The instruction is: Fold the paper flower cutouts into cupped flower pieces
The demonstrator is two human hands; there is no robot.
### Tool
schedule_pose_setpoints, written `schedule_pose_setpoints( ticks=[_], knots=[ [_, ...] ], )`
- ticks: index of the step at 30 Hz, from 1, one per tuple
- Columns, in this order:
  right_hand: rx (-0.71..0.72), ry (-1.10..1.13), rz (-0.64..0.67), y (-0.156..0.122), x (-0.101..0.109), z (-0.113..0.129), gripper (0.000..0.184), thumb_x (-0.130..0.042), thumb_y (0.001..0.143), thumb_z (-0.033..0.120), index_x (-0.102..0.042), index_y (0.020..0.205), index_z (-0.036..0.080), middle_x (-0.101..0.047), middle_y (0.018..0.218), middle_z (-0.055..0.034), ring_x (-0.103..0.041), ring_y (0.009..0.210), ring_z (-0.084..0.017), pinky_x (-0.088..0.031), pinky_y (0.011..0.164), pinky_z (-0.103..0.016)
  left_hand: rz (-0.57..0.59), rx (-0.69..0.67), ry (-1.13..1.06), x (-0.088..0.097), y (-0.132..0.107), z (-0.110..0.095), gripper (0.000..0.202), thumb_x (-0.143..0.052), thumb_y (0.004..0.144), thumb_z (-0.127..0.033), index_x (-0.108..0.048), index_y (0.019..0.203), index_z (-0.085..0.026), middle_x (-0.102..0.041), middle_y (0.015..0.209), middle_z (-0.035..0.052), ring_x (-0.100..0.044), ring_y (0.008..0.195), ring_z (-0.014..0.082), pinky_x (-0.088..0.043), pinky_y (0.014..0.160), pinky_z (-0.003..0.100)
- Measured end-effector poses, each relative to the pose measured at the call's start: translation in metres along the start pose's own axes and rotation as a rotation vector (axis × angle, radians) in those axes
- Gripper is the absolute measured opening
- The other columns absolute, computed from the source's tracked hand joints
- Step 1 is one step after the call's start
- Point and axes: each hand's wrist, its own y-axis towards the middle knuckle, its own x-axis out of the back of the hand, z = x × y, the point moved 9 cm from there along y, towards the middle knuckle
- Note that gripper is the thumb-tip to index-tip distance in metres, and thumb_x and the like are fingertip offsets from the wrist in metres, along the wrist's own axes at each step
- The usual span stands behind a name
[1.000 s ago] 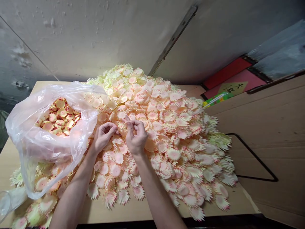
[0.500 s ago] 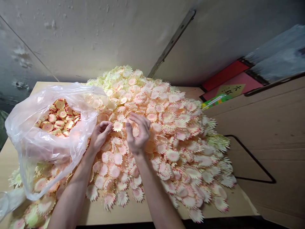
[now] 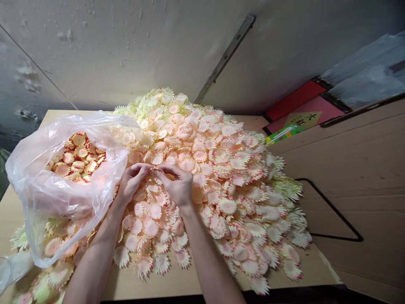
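Note:
My left hand (image 3: 132,180) and my right hand (image 3: 177,184) meet above a big heap of cream and pink flower-shaped petal pieces (image 3: 228,206). Pinched between the fingertips of both is one small petal piece (image 3: 155,169), seen nearly edge-on and partly covered by the fingers. Close to my left wrist stands an opened clear plastic bag (image 3: 34,177). Inside it are many smaller yellowish petal pieces with red edges (image 3: 80,152).
The heap spreads over a light wooden table (image 3: 171,287) against a grey wall (image 3: 126,50). Cardboard (image 3: 354,169) with a bent black metal bar (image 3: 330,207) stands on the right. Red papers (image 3: 311,110) and a green packet (image 3: 284,134) lie behind it.
My right hand has moved left and closed its fingertips on the petal piece that my left hand holds. The piece has turned from face-on to nearly edge-on.

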Motion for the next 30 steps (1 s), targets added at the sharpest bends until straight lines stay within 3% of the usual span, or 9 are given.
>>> schedule_pose_setpoints(
  ticks=[6,10,14,23,27,30],
  knots=[
    [-0.018,0.009,0.027,0.001,-0.001,-0.001,0.014,-0.073,0.084,0.03,-0.076,0.094,0.02,-0.079,0.086,-0.0036,-0.076,0.073,-0.018,-0.064,0.072,-0.03,-0.002,0.041,-0.033,-0.001,0.0,0.001,0.031,-0.082,0.072,-0.043,-0.076,0.087,-0.017,-0.074,0.083,0.0038,-0.066,0.079,0.0162,-0.051,0.078,0.027],
    [-0.038,0.004,0.06,0.001,-0.002,-0.002,0.021,-0.071,0.086,0.032,-0.068,0.104,0.021,-0.078,0.09,-0.0039,-0.077,0.079,-0.019,-0.063,0.07,-0.028,0.002,0.048,-0.032,-0.002,-0.001,0.002,0.03,-0.083,0.071,-0.043,-0.076,0.084,-0.017,-0.074,0.082,0.0039,-0.066,0.078,0.0162,-0.052,0.079,0.028],
    [-0.002,-0.032,0.075,0.002,-0.002,0.001,0.014,-0.069,0.088,0.031,-0.06,0.092,0.022,-0.071,0.076,0.0011,-0.075,0.07,-0.017,-0.06,0.061,-0.024,0.008,0.041,-0.023,-0.002,0.0,0.003,0.03,-0.083,0.071,-0.043,-0.076,0.083,-0.017,-0.075,0.081,0.0039,-0.067,0.076,0.016,-0.053,0.078,0.028],
    [0.157,-0.098,0.061,0.0,-0.004,0.012,0.012,-0.064,0.093,0.03,-0.073,0.096,0.023,-0.079,0.089,-0.0029,-0.076,0.076,-0.018,-0.064,0.072,-0.03,-0.009,0.057,-0.053,0.002,0.001,0.007,0.028,-0.081,0.073,-0.043,-0.075,0.079,-0.016,-0.072,0.077,0.003,-0.065,0.072,0.0146,-0.052,0.074,0.026],
    [0.211,-0.176,0.069,-0.001,-0.005,0.018,0.012,-0.059,0.095,0.026,-0.07,0.094,0.022,-0.078,0.085,-0.0028,-0.074,0.072,-0.016,-0.061,0.068,-0.028,0.005,0.078,-0.063,0.002,0.001,0.01,0.026,-0.08,0.075,-0.04,-0.074,0.08,-0.016,-0.071,0.075,0.0018,-0.064,0.072,0.0135,-0.051,0.074,0.025],
    [0.173,-0.179,0.071,-0.001,-0.006,0.014,0.008,-0.056,0.097,0.027,-0.063,0.096,0.022,-0.076,0.082,-0.0029,-0.073,0.069,-0.016,-0.059,0.062,-0.026,0.007,0.089,-0.092,0.001,0.001,0.013,0.026,-0.079,0.076,-0.041,-0.072,0.079,-0.016,-0.07,0.075,0.0012,-0.064,0.073,0.0128,-0.051,0.075,0.023]
  ],
)
